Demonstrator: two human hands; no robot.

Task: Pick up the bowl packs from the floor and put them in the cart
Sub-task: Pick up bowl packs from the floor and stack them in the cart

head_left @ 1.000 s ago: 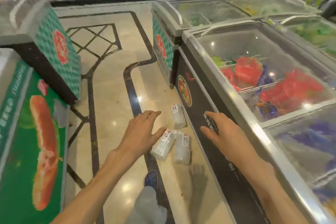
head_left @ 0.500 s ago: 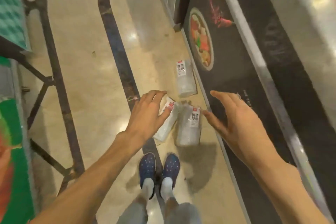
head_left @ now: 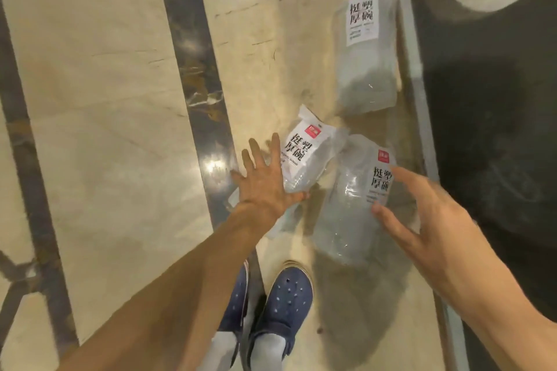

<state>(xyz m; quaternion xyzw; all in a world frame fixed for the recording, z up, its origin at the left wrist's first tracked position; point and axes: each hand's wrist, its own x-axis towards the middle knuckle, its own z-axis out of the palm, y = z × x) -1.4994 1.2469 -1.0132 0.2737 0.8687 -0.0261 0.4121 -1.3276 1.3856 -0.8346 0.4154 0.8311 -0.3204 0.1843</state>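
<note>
Hands spread: left hand [head_left: 265, 181] on one bowl pack [head_left: 304, 159], right hand [head_left: 428, 220] over another [head_left: 352, 205].

Warm overhead light glared off the glossy floor [head_left: 105, 129]; soft shadows fell beside the packs [head_left: 349, 205]; motion blur smeared everything, edges bending.

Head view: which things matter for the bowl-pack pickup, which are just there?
Job:
- left pack, left hand on it
- right pack, right hand open, reaching
- far pack, untouched
- cart: not in view

Just there:
- freezer side with food picture
- floor
- blue shoes
</note>
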